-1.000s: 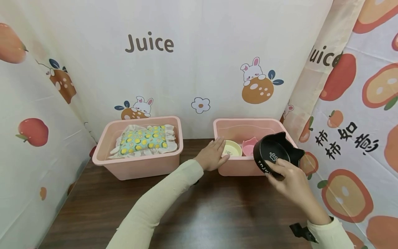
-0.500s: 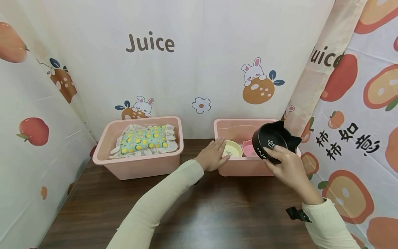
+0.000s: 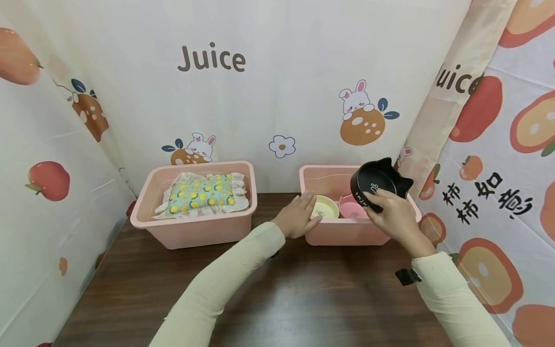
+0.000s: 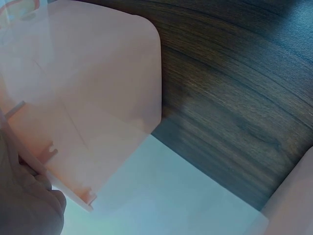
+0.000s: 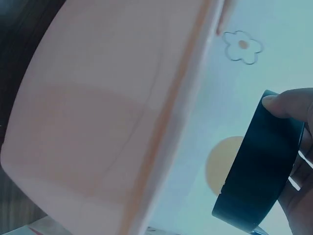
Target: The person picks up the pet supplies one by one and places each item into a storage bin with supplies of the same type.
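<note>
My right hand point(image 3: 394, 217) holds a black cat-eared pet bowl point(image 3: 356, 187) by its near side, tilted, with a white paw print inside. It hangs above the right part of a pink plastic bin point(image 3: 347, 233). In the right wrist view, the thumb presses the wall of the black bowl point(image 5: 261, 161). Inside that bin sit a pale yellow bowl point(image 3: 326, 208) and a pink cat-eared bowl point(image 3: 352, 208), partly hidden by the front rim. My left hand point(image 3: 296, 217) rests on the bin's left front corner, fingers straight; its hand point(image 4: 27, 196) shows beside the rim in the left wrist view.
Another pink bin point(image 3: 204, 235) stands to the left, holding a ruffled lemon-print cushion point(image 3: 201, 193). Both bins are on a dark wooden table point(image 3: 316, 299). Printed curtains point(image 3: 277, 86) hang behind and at both sides.
My right hand has carried the black bowl left and farther away, from the bin's right front edge to above its interior. The left hand stays on the corner.
</note>
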A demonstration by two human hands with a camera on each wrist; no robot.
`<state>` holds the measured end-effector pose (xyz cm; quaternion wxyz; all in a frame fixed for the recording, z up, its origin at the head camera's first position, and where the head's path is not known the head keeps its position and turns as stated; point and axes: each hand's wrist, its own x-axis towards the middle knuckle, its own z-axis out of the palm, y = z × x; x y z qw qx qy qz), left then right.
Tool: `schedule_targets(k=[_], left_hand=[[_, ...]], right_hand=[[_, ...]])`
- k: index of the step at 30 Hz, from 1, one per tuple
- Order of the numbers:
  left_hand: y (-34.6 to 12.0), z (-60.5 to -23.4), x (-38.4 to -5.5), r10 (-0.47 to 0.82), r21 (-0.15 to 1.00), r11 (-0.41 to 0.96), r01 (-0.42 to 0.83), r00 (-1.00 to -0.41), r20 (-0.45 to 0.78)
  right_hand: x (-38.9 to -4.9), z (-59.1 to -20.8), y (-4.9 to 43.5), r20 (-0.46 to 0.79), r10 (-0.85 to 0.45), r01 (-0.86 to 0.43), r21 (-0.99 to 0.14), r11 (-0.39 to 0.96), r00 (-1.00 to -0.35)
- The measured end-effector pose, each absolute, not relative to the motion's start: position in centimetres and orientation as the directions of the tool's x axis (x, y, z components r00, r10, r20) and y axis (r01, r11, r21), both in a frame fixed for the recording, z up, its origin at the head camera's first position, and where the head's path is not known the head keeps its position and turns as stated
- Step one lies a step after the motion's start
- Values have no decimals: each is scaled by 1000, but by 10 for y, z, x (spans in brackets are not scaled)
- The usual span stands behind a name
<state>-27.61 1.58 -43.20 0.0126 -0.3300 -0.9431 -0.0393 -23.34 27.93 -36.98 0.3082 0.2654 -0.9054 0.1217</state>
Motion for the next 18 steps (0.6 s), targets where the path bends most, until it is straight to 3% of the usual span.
schedule_targets(k=[7,18], left_hand=[[16,-432,-276,623,52,780,624,-781,42],[17,-433,-277,618,69,781,621,-784,58]], right_hand=[[-255,-380,279,589,-405,-536,-57,843,-699],[-282,-393,283,404,-393,-466,-97,879,-826]])
